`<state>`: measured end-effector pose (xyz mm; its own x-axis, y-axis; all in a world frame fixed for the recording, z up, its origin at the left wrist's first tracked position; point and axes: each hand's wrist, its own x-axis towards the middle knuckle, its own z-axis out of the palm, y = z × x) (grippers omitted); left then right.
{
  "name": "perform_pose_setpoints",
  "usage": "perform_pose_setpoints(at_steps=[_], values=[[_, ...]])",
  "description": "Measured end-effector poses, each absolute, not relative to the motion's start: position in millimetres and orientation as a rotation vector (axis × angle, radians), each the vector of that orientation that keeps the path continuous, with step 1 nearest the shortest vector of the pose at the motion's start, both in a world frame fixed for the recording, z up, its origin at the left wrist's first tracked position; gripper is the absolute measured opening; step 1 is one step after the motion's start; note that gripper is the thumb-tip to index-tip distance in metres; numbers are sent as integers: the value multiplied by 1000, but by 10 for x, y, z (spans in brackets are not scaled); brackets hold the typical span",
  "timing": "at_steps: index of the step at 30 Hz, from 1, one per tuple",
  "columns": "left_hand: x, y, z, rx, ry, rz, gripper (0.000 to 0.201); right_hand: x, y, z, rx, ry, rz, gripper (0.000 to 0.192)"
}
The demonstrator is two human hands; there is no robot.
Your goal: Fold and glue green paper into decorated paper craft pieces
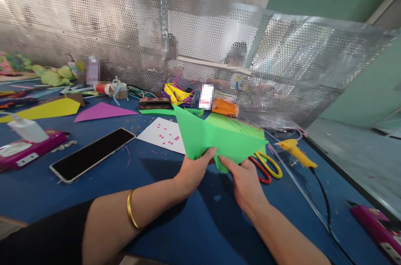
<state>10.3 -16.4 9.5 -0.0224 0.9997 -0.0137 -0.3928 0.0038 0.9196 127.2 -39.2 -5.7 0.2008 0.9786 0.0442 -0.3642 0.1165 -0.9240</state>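
Both hands, left hand [191, 171] and right hand [246, 181], pinched the folded green paper sheet [216, 137], its long axis running ten-to-four o'clock, sharp tip pointing ten.

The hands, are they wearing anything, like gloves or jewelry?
No gloves: both hands are bare. The left hand has a thin gold bangle on its wrist and a black sleeve further up the arm. The right hand and forearm wear nothing.

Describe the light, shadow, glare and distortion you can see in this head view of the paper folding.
Head view: bright glare washes the perforated screen; the hands and green paper cast soft shadows on the blue table; the wide lens bows the screen's top edge; blurred patches cover spots behind the screen.
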Motion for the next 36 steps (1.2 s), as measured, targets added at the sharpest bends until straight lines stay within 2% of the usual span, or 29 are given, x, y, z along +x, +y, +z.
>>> perform_pose_setpoints(at_steps=[6, 15, 24, 33, 36], values=[[104, -120, 49, 849, 941, 1398, 19, 1269, -427, -43, -963, -796, 1332, 39], [98, -163, 68, 874, 936, 1413, 29, 1265, -414, -15, -995, -828, 1138, 28], [96, -97, 20, 826, 937, 1433, 29, 1243, -427, -14, -1032, -804, 1257, 33], [62, -110, 36, 1080, 874, 1211, 40, 1273, -377, -35, -988, -822, 1055, 20], [57, -130, 57, 1190, 848, 1097, 38, 1289, -354, -42, -990, -794, 1037, 17]])
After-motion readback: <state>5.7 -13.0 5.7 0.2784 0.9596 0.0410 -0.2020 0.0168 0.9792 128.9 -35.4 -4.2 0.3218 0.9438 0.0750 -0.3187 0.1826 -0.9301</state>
